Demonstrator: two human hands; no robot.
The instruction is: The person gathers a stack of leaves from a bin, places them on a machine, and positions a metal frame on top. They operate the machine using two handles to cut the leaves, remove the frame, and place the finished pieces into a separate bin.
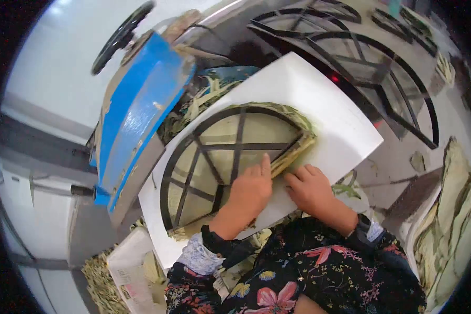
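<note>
Hidden: my left hand (251, 189) covers the near right part of the fan frame (230, 157), so the spokes under my palm do not show; the lens edge darkens every corner.
Hard to make out: the pale green heap (452, 209) far to the right of my right hand (311, 189) looks like stacked leaves, but I cannot tell for sure.
Left hand: flat and unclenched, palm pressed on the frame, forefinger stretched along the straw braid (293, 152).
Right hand: fingers curled loosely down on the white board (324, 104) just right of my left hand, fingertips beside the braid's near end; it grasps nothing that I can see.
Frame: a black fan-shaped frame with spokes lying on the board, under and ahead of my left hand, pale sheets showing between the spokes.
Braid: runs around the frame's curved rim and down its right edge to my fingertips.
Blue machine (141, 104): left of my left hand, with a black wheel (121, 35) on top.
More frames (382, 68): beyond the board, bare black ones lying on a grey table.
Basket (100, 277): down left of my left wrist, woven, holding a crumpled bag.
</note>
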